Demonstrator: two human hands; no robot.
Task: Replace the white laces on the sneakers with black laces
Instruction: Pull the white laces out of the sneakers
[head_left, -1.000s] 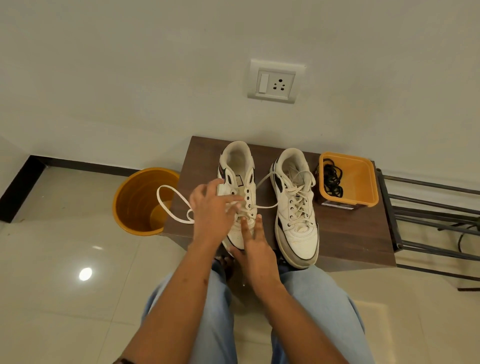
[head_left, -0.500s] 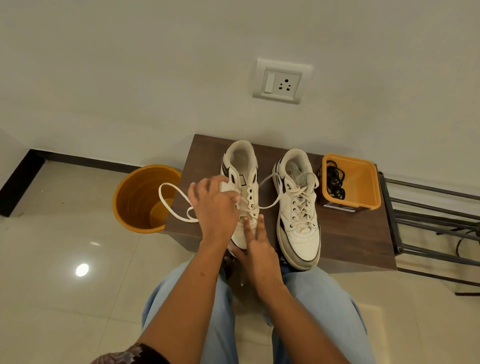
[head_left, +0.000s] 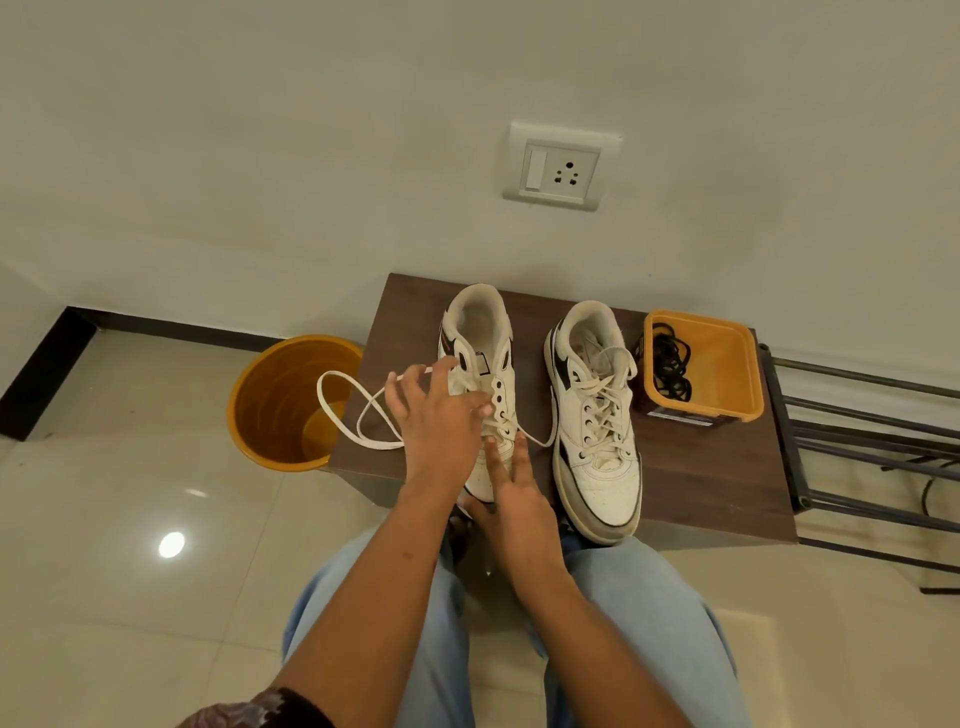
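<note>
The left sneaker (head_left: 480, 384) stands on the table (head_left: 691, 467) with its toe toward me, white with dark trim at the heel and a small tag on the tongue too small to read; its upper eyelets stand bare, and its white lace (head_left: 343, 410) runs only through the lower rows. My left hand (head_left: 441, 415) lies over the shoe's side with fingers curled, pinching the lace near the eyelets, and the loose length swings out in a wide loop past the table's left edge, over the bucket (head_left: 291, 400); a shorter end trails right toward the other shoe. My right hand (head_left: 514, 499) rests on the toe with fingers straight and close together, pressing it down. The right sneaker (head_left: 592, 415) sits just beside, fully laced in white, its toe at the table's near edge, grey scuffing along the sole. Beyond it, near the right rear corner, an orange tub (head_left: 727, 364) holds the black laces (head_left: 670, 364) bunched against its left wall; a label on its front is unreadable. Bare tabletop shows in front of the tub and to its right. The bucket stands on the tiled floor, touching or nearly touching the table's left side. A metal rack (head_left: 857, 441) adjoins the table on the right. A wall socket (head_left: 561, 169) sits above. My knees in pale jeans (head_left: 623, 623) reach the near edge.
</note>
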